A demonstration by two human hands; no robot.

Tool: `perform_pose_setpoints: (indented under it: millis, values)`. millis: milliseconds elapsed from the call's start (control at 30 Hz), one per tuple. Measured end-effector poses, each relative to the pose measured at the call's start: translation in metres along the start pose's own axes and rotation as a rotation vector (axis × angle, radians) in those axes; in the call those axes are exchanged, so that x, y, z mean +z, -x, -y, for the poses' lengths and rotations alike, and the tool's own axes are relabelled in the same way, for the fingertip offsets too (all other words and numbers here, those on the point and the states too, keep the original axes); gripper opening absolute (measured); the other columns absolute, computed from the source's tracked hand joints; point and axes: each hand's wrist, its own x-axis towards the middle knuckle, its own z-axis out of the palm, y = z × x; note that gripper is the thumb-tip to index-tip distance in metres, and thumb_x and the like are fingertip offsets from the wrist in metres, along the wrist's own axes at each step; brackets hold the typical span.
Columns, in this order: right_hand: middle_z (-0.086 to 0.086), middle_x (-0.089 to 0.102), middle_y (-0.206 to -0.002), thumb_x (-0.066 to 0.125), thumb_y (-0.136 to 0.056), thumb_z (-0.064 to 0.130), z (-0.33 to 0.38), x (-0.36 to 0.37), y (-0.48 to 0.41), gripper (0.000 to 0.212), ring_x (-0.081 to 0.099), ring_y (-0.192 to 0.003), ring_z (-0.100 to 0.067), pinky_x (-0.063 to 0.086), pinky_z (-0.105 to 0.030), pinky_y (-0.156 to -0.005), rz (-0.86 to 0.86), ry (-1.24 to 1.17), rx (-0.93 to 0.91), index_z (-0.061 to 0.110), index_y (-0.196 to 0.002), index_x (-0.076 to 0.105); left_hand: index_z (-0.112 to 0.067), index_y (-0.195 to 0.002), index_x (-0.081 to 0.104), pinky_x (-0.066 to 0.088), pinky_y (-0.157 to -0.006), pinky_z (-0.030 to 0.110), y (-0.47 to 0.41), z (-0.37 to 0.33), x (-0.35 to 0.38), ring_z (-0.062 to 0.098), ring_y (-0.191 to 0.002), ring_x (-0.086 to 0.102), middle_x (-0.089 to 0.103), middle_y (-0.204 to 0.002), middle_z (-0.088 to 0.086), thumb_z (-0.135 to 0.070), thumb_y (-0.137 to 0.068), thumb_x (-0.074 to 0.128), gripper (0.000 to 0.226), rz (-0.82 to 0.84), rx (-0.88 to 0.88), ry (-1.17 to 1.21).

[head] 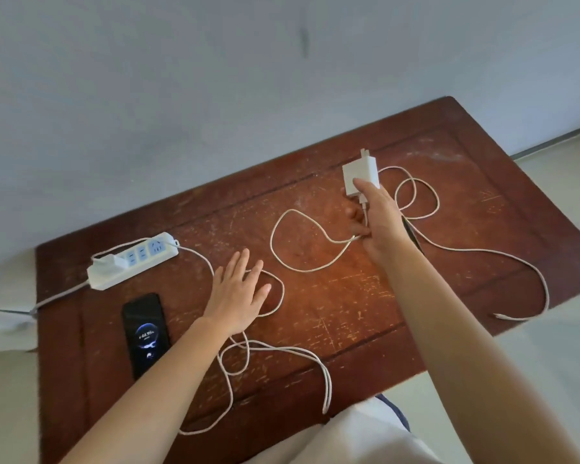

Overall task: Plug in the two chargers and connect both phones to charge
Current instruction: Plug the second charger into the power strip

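Note:
On the brown wooden table (355, 316), a white power strip (138, 259) lies at the left with one white charger (109, 262) plugged into its left end. A black phone (146, 336) in front of it shows a lit charging screen. That charger's white cable (245, 356) loops across the table beneath my left hand (236, 293), which hovers flat with its fingers spread. My right hand (377, 219) grips the near end of a second white charger (359, 175), prongs pointing away. Its cable (416, 195) coils to the right, with a free end (503, 317). No second phone is clearly visible.
A pale wall runs behind the table. A thin dark sliver (414, 237) shows beside my right wrist. The power strip's lead (57, 298) drops off the left edge. White clothing (365, 437) sits at the near edge, and pale floor lies to the right.

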Motion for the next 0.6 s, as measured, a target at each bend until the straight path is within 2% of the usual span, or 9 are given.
perform_pose_setpoints:
  millis: [133,200,267,333,400,500,600]
  values:
    - [-0.009,0.07,-0.103,0.07,-0.089,0.022,-0.031,0.064,0.013,0.039,0.068,-0.067,-0.009,0.037,-0.015,-0.037,0.023,0.192,-0.056,0.014,-0.123,0.053,-0.021,-0.161,0.021,0.012,-0.125,0.053,0.032,0.072,-0.005,0.027,-0.158,-0.003,0.001,-0.172,0.011,-0.055,-0.105,0.025,0.066,-0.037,-0.109,-0.006]
    - [-0.012,0.074,-0.107,0.071,-0.09,0.021,-0.049,0.098,0.018,0.04,0.07,-0.063,-0.005,0.041,-0.012,-0.039,0.063,0.273,-0.071,0.014,-0.125,0.052,-0.019,-0.161,0.02,0.012,-0.125,0.053,0.047,0.108,-0.003,0.028,-0.158,-0.002,0.002,-0.172,0.012,-0.054,-0.105,0.027,0.066,-0.039,-0.171,0.001]
    - [-0.01,0.074,-0.11,0.073,-0.09,0.02,-0.062,0.12,0.02,0.04,0.074,-0.068,-0.005,0.046,-0.01,-0.045,0.104,0.385,-0.113,0.018,-0.124,0.053,-0.019,-0.161,0.019,0.013,-0.125,0.053,0.056,0.13,0.0,0.029,-0.158,-0.002,0.002,-0.172,0.013,-0.054,-0.105,0.029,0.067,-0.034,-0.211,-0.002]
    - [-0.008,0.073,-0.112,0.073,-0.09,0.02,-0.082,0.145,0.021,0.039,0.077,-0.078,-0.013,0.058,-0.019,-0.06,0.156,0.489,-0.168,0.024,-0.123,0.053,-0.017,-0.161,0.019,0.013,-0.125,0.054,0.065,0.155,0.004,0.03,-0.158,-0.001,0.002,-0.172,0.014,-0.053,-0.105,0.03,0.067,-0.038,-0.248,0.008]
    - [-0.005,0.073,-0.108,0.072,-0.09,0.022,-0.1,0.169,0.02,0.037,0.076,-0.081,-0.017,0.062,-0.031,-0.075,0.206,0.597,-0.226,0.033,-0.121,0.056,-0.015,-0.16,0.021,0.013,-0.125,0.054,0.071,0.176,0.008,0.031,-0.158,0.0,0.004,-0.171,0.016,-0.052,-0.105,0.032,0.067,-0.057,-0.28,0.024]
    - [0.008,0.072,-0.103,0.073,-0.088,0.015,-0.124,0.198,0.016,0.042,0.07,-0.08,0.001,0.055,-0.018,-0.066,0.307,0.797,-0.304,0.032,-0.125,0.064,-0.011,-0.158,0.024,0.022,-0.121,0.054,0.077,0.198,0.01,0.033,-0.157,0.008,0.005,-0.171,0.018,-0.048,-0.105,0.037,0.066,-0.097,-0.29,0.036]
    - [0.001,0.073,-0.116,0.069,-0.084,0.006,-0.143,0.219,0.008,0.05,0.067,-0.081,-0.007,0.047,-0.012,-0.059,0.338,0.942,-0.303,0.027,-0.13,0.066,-0.007,-0.156,0.029,0.044,-0.109,0.049,0.071,0.207,0.007,0.035,-0.149,0.03,0.011,-0.17,0.017,-0.043,-0.105,0.042,0.064,-0.131,-0.18,0.008]
